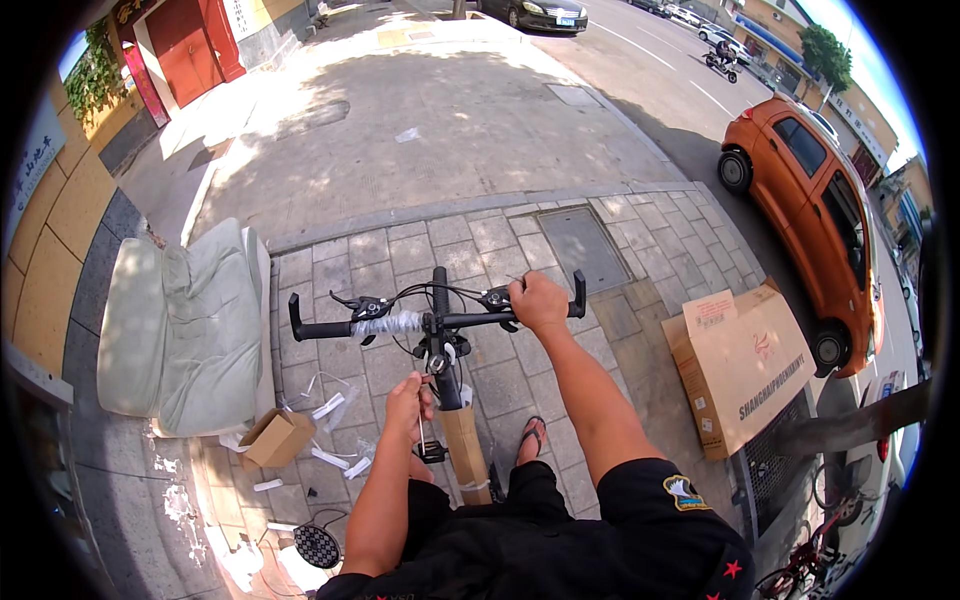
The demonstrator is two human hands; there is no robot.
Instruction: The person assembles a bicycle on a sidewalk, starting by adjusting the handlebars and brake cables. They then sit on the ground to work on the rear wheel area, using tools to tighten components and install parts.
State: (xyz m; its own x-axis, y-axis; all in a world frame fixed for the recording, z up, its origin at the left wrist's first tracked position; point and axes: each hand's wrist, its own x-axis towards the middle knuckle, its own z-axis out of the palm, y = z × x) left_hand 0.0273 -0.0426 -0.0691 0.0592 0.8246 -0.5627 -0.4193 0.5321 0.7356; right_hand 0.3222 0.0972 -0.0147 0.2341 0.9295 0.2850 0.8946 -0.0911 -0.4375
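Observation:
A bicycle handlebar point(480, 319) lies crosswise before me, with clear plastic wrap point(390, 323) round its left part. Bar ends point up at both grips. My right hand point(540, 302) is closed round the right side, by the brake lever. Beside the stem point(437, 350), my left hand point(404, 405) is closed in a pinch on a thin metal rod point(421, 428); its ends are mostly hidden, so its exact kind cannot be told. Brown cardboard point(463, 450) covers the frame tube below. The front tyre point(440, 285) shows beyond the bar.
A worn pale couch point(190, 330) stands at left, with a small open carton point(278, 438) and plastic scraps near it. At right are a large bicycle carton point(745, 365) and an orange car point(800, 220). A metal cover point(582, 248) is set in the paving ahead.

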